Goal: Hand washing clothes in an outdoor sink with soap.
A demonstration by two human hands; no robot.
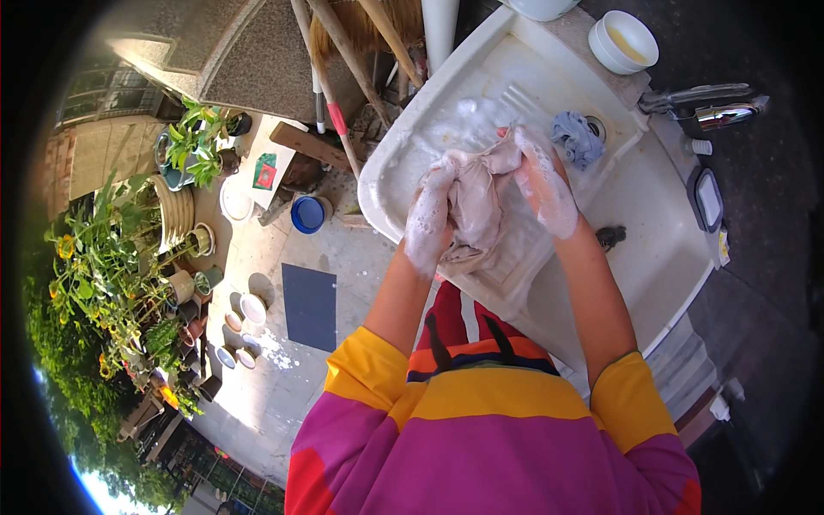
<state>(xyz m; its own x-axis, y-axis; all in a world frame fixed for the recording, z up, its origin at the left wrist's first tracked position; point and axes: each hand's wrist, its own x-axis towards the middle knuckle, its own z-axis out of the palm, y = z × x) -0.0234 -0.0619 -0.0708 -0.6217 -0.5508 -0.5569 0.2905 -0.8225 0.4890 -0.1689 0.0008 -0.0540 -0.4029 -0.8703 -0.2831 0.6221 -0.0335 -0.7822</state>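
Note:
Both hands are coated in white suds and grip one wet, pale pinkish-beige cloth (477, 205). My left hand (430, 215) holds its left side, and my right hand (546, 183) has its upper right part bunched in the fingers. Between them the cloth hangs in folds over the ribbed washboard part of a white laundry sink (378, 177). Foam (473, 111) lies on the sink's surface beyond the hands. A wadded light-blue cloth (577, 138) sits beside the drain, just past my right hand. Which fingers press where is partly hidden by lather.
A chrome faucet (702, 106) projects at the right of the sink. Stacked white bowls (623, 42) stand on its ledge, with a soap dish (708, 199) further along. A dark wad (610, 237) lies in the basin. Wooden poles (351, 58) lean at the far left, near a blue-lidded tub (309, 214).

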